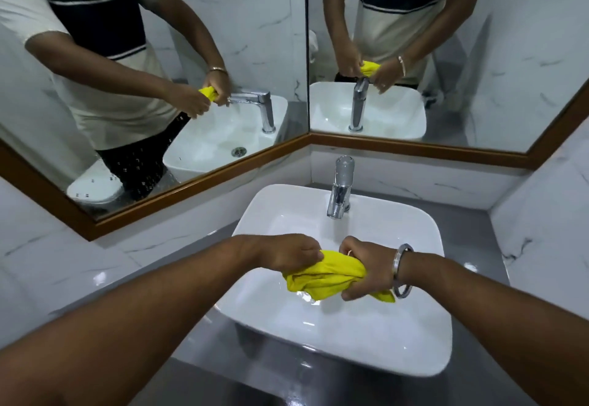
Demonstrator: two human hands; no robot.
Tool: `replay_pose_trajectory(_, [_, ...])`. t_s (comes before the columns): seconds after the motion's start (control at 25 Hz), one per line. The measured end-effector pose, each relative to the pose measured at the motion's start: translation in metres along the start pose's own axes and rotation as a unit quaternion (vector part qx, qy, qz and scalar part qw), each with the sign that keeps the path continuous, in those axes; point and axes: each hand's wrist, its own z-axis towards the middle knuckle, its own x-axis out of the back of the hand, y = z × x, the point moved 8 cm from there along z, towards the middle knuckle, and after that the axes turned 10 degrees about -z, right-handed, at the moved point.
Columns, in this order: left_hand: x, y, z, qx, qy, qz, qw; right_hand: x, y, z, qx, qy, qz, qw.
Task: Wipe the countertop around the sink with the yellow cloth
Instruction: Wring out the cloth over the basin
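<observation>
The yellow cloth (328,273) is bunched and twisted between both hands, held above the basin of the white sink (414,351). My left hand (290,254) grips its left end, fingers closed. My right hand (369,270), with a metal bangle on the wrist, is clenched on the right end, and a tail of cloth sticks out below it. The grey countertop (468,233) surrounds the sink on all sides.
A chrome tap (341,187) stands at the back of the sink, just beyond my hands. Two wood-framed mirrors (191,55) meet in the corner behind it. Marble-look tiled walls (541,224) close in the counter on the left and right.
</observation>
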Motion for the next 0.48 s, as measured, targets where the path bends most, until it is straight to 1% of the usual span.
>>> replay_pose_trajectory(0.08, [0.010, 0.008, -0.007, -0.019, 0.010, 0.039, 0.999, 0.000, -0.008, -0.003, 0.006, -0.030, -0.005, 1.000])
replay_pose_trajectory(0.16, [0.018, 0.013, -0.012, -0.037, 0.018, 0.049, 0.998, 0.001, -0.015, -0.004, 0.005, -0.055, 0.067, 0.996])
replay_pose_trajectory(0.2, [0.021, 0.015, -0.015, -0.042, 0.023, 0.059, 0.997, 0.003, -0.016, -0.004, 0.010, -0.051, 0.103, 0.993])
replay_pose_trajectory(0.24, [0.023, 0.015, -0.016, -0.043, 0.029, 0.071, 0.996, 0.008, -0.019, -0.004, 0.018, -0.040, 0.113, 0.993])
replay_pose_trajectory(0.28, [0.025, 0.014, -0.019, -0.043, 0.035, 0.078, 0.995, 0.012, -0.018, -0.004, 0.019, -0.029, 0.098, 0.995])
replay_pose_trajectory(0.4, [0.034, 0.015, -0.029, -0.037, 0.071, 0.084, 0.993, 0.029, -0.019, 0.001, 0.050, 0.052, -0.024, 0.997])
replay_pose_trajectory(0.48, [0.043, 0.015, -0.035, -0.013, 0.108, 0.120, 0.987, 0.043, -0.021, 0.001, 0.058, 0.100, -0.059, 0.992])
